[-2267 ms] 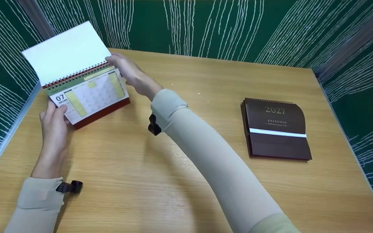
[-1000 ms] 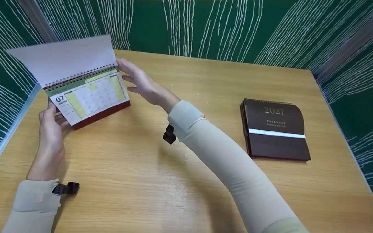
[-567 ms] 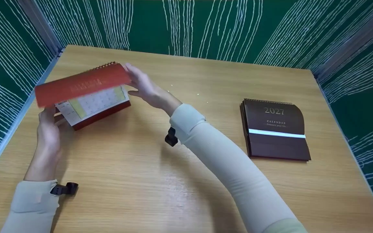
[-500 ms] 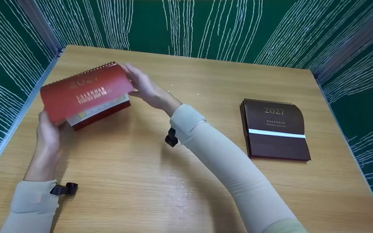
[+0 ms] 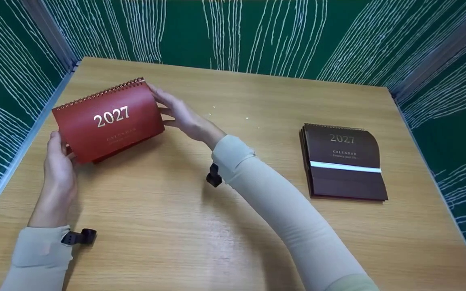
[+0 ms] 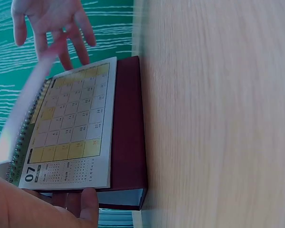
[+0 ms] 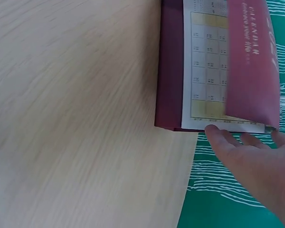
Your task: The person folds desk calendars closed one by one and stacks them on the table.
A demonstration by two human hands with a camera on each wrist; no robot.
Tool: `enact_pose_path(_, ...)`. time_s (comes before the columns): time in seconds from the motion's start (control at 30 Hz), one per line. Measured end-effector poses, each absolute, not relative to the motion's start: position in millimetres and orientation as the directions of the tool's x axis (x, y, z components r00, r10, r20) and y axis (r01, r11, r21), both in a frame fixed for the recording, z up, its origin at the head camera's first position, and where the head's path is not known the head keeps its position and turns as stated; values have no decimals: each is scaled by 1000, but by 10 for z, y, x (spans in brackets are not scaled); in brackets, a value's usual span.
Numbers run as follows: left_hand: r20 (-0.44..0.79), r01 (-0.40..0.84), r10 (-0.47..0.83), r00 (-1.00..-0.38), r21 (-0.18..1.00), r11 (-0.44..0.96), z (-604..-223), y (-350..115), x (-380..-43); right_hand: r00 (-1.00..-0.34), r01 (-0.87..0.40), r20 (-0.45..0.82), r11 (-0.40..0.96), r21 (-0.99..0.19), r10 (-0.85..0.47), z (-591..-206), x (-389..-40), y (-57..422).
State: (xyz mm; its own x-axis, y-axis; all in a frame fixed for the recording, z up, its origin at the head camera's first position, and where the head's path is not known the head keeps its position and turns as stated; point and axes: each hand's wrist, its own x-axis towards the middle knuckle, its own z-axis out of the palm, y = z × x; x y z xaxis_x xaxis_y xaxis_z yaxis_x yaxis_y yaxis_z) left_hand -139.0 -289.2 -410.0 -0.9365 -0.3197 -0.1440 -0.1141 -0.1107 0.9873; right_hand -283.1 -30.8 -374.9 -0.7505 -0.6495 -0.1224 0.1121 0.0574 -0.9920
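A red spiral-bound 2027 desk calendar [image 5: 109, 129] stands angled at the table's far left in the head view, its front cover hanging down over the pages. Both wrist views catch that cover partly raised, with the 07 page [image 6: 69, 128] showing under it. My left hand [image 5: 60, 167] lies along the calendar's left side, its fingertips at the edge and its fingers not curled round it. On the opposite side my right hand [image 5: 186, 117] has extended, slightly spread fingers against or close beside the right edge. Contact there is hard to tell.
A dark brown 2027 desk calendar [image 5: 344, 182] with a white band [image 5: 346, 166] lies at the right of the wooden table [image 5: 168, 226]. Green walls [image 5: 188, 32] with white streaks border the table. Small white specks dot its surface near the middle.
The red cover has flipped from raised, with its white back showing, down over the 07 page. My right hand has let go of the calendar's upper right corner and drawn slightly right.
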Motion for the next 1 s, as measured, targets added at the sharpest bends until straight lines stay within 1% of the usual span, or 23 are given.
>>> enact_pose_path(0.2, -151, -123, -325, -934, 987, -105, -4100, -2887, -1391, -757, 110, -144, 93, -990, -638, -3821, -2830, -304)
enact_pose_path(0.33, -156, -144, -330, -931, 988, -63, -4095, -2872, -1412, -753, 97, -144, 108, -989, -642, -3838, -2840, -312)
enact_pose_path(0.43, -133, -130, -308, -942, 991, -30, -4092, -2877, -1421, -750, 70, -137, 128, -989, -647, -3825, -2854, -327)
enact_pose_path(0.57, -107, -103, -280, -954, 994, -30, -4095, -2895, -1434, -781, 27, -152, 210, -977, -606, -3784, -2863, -379)
enact_pose_path(0.7, -118, -121, -297, -947, 993, -9, -4100, -2902, -1459, -825, 8, -169, 287, -958, -540, -3741, -2867, -470)
enact_pose_path(0.87, -161, -197, -364, -917, 979, 62, -4097, -2903, -1486, -856, 8, -160, 297, -955, -492, -3730, -2866, -590)
enact_pose_path(1.0, -168, -220, -407, -898, 972, 85, -4097, -2902, -1495, -873, 20, -157, 288, -957, -461, -3750, -2868, -639)
